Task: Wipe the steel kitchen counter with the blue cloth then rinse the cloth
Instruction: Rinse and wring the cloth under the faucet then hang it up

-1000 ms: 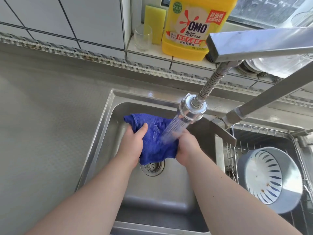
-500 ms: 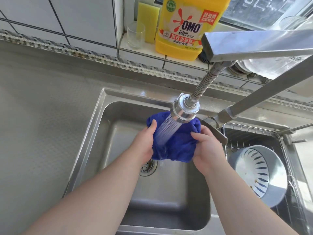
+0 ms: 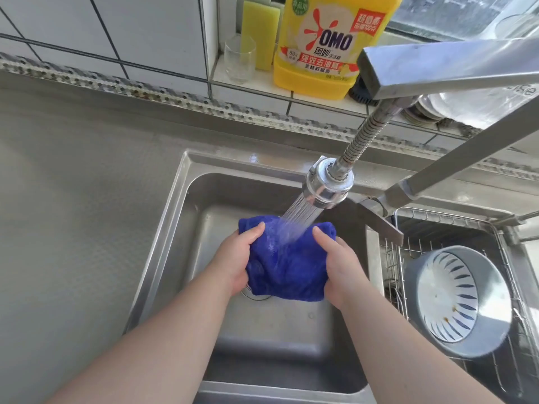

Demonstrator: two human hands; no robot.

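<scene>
Blue cloth [image 3: 287,266] bunched between left hand [image 3: 236,262] and right hand [image 3: 341,269] — both gripping it mid-sink [image 3: 163,228], under the spray, apart from every wall.

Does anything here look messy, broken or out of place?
Little stands out. The grey-rimmed bowl lies tipped on its side in the wire rack, with small brown specks inside. Otherwise both hands hold the blue cloth under the running spray head, over the sink.

counter [image 3: 73,199]: steel, sink [image 3: 163,243] inset | ledge [image 3: 250,86]: glass [image 3: 239,58], sponge [image 3: 259,33], bottle [image 3: 326,45]
</scene>
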